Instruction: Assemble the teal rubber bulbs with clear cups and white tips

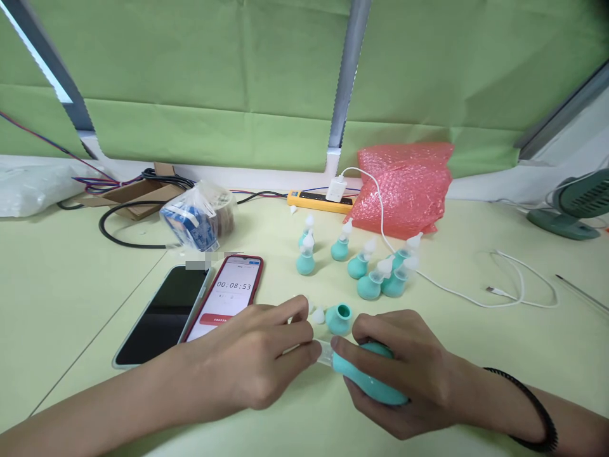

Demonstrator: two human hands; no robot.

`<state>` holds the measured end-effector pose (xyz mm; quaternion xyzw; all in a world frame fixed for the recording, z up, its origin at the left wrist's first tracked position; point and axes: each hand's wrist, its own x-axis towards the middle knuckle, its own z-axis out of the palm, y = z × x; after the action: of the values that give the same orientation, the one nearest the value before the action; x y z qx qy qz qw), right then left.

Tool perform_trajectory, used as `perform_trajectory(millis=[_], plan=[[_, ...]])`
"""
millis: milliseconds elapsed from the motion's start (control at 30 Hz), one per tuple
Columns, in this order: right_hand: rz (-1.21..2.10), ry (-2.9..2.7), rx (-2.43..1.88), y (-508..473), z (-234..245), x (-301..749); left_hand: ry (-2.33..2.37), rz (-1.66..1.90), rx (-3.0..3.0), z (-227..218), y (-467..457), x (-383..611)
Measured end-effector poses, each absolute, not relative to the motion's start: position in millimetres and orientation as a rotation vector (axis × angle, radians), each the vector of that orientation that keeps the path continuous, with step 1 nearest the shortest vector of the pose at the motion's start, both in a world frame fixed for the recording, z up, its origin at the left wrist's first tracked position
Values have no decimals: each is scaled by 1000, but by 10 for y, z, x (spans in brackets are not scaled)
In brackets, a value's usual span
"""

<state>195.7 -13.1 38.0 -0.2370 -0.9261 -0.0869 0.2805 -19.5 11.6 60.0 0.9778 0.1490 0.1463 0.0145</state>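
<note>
My right hand (404,374) is wrapped round a teal squeeze bulb (373,371), which lies tilted with its neck to the left. A short clear tube (325,353) sticks out of that neck. At the tube's far end the fingers of my left hand (271,355) are pinched together and cover its tip. Just beyond the hands, an open teal bulb (339,319) stands with its dark mouth showing. Small white tips (318,315) lie beside it, partly hidden by my left fingers. Farther back stand several teal bulbs (305,263) fitted with clear tubes and white pointed tips.
Two phones lie on the left, one dark (164,314) and one showing a timer (231,289). Behind are a bagged bundle with tape (197,216), a yellow power strip (314,202) and red bubble wrap (404,187). A white cable (457,292) and a fan (571,203) are right.
</note>
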Motion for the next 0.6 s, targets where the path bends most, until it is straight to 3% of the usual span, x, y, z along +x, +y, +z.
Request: perform_trajectory(millis=[600], plan=[[-94, -2685, -477, -133, 409, 1928, 280, -4, 3065, 609, 72, -113]])
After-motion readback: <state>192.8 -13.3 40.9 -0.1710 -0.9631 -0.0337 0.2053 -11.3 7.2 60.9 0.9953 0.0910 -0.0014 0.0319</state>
